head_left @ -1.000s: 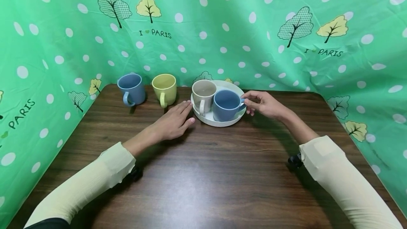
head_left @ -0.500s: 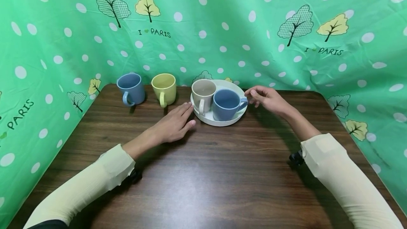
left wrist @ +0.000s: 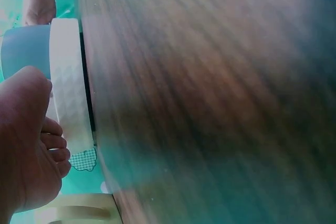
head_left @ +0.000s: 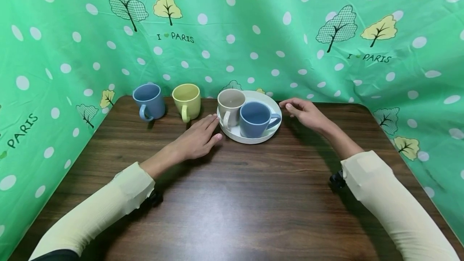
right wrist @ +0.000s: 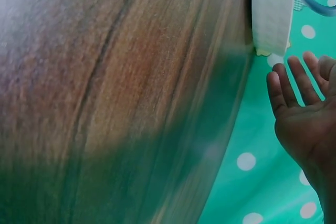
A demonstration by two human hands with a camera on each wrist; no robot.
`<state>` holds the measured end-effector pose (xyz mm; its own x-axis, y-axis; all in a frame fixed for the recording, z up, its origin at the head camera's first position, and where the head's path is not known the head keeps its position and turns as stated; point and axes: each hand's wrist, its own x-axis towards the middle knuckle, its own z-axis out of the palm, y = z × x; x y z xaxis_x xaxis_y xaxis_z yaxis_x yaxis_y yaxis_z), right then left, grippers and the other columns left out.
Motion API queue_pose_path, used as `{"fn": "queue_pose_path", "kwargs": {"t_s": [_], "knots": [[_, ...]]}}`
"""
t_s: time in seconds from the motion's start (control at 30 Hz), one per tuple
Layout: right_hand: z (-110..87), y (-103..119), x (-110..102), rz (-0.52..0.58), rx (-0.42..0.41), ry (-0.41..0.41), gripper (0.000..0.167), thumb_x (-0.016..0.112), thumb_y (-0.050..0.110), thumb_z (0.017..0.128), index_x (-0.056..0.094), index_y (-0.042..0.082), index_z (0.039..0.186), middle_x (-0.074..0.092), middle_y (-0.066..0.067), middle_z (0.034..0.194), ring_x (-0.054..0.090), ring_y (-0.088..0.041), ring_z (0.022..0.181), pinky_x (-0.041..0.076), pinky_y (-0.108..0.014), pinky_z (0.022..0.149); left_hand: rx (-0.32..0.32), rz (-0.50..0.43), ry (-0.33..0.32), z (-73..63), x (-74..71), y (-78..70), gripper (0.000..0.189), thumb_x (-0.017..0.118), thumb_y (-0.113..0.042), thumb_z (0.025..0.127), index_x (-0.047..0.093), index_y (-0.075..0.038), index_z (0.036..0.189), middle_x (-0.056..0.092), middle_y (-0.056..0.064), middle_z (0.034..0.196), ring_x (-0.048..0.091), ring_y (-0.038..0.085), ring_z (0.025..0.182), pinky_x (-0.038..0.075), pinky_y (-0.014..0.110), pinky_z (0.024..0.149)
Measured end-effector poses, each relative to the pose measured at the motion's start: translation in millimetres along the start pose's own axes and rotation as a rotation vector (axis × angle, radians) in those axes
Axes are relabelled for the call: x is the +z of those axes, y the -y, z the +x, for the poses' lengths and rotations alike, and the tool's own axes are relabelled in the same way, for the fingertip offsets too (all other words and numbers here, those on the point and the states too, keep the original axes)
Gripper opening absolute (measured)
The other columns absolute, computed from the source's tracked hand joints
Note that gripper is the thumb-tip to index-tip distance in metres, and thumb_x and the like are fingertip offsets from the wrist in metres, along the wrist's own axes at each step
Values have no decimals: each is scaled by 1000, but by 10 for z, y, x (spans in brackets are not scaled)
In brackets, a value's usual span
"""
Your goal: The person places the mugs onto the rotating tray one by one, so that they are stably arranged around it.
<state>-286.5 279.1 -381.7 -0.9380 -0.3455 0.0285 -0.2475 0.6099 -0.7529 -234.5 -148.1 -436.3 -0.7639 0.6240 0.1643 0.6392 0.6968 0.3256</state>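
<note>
Blue mug on tray, between hands

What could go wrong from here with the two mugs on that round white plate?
The right grip, holding nothing near the handle of the blue cylindrical mug, might catch that handle and shove the mug. The blue mug also sits very close to the greyish-beige cylindrical mug, so a nudge could knock them together. And the round white plate stands near the far edge of the dark brown wood-grain table, so a push backward might send it off.
</note>
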Motion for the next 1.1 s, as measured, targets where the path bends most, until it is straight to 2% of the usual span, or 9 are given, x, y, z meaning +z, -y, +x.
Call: {"fn": "queue_pose_path", "kwargs": {"t_s": [0.1,0.17,0.23,0.3,0.37,0.43,0.67,0.93,1.1], "knots": [[25,-19,10,-34,9,4,48,45,33,124,62,5,158,63,-24,151,59,-30,118,52,-35,93,-5,16,-7,-21,-62,-60,74,38,-47,122,37,10,170,38,33,178,33,51,170,29,65,140],[42,-35,9,-32,13,15,49,44,32,124,60,4,161,60,-26,155,60,-35,128,53,-41,102,-11,41,-3,-44,-138,-138,71,40,-42,122,37,10,170,39,33,178,35,50,169,31,65,140],[57,-43,8,-23,16,25,50,44,32,124,57,4,163,56,-25,165,56,-41,145,50,-52,117,-28,74,7,-65,-203,-206,68,44,-37,122,38,10,170,39,32,178,36,49,169,32,65,139],[71,-46,5,-19,18,34,50,45,31,124,54,4,165,50,-25,172,47,-45,160,41,-63,130,-43,93,4,-85,-229,-229,66,44,-35,122,38,11,170,40,31,178,36,47,170,32,63,140],[85,-46,6,-24,20,42,50,45,28,124,52,4,167,47,-25,175,38,-46,167,33,-68,136,-57,93,-1,-105,-243,-227,66,45,-35,122,39,11,169,41,31,177,36,46,170,33,62,140],[95,-37,17,-35,17,47,50,46,28,124,52,4,167,45,-25,176,33,-46,170,28,-70,138,-69,76,-12,-134,-263,-225,65,45,-35,122,40,11,168,42,31,177,37,46,170,33,63,140],[136,-15,41,-65,28,87,51,47,24,123,46,9,172,41,-23,180,30,-46,171,27,-70,138,-127,-5,-66,-227,-291,-231,63,47,-35,121,44,8,167,43,31,176,41,49,167,36,67,136],[145,-10,45,-49,11,139,57,44,23,124,34,8,178,30,-24,185,21,-48,174,21,-70,140,-175,-76,-111,-306,-283,-223,61,50,-34,121,46,6,167,46,30,174,44,48,165,37,66,136],[163,-25,35,-119,-6,162,59,43,27,124,29,12,180,25,-20,187,17,-45,176,18,-68,142,-225,-117,-167,-355,-326,-218,59,51,-33,121,48,4,166,51,28,171,46,47,163,37,65,136]]}}
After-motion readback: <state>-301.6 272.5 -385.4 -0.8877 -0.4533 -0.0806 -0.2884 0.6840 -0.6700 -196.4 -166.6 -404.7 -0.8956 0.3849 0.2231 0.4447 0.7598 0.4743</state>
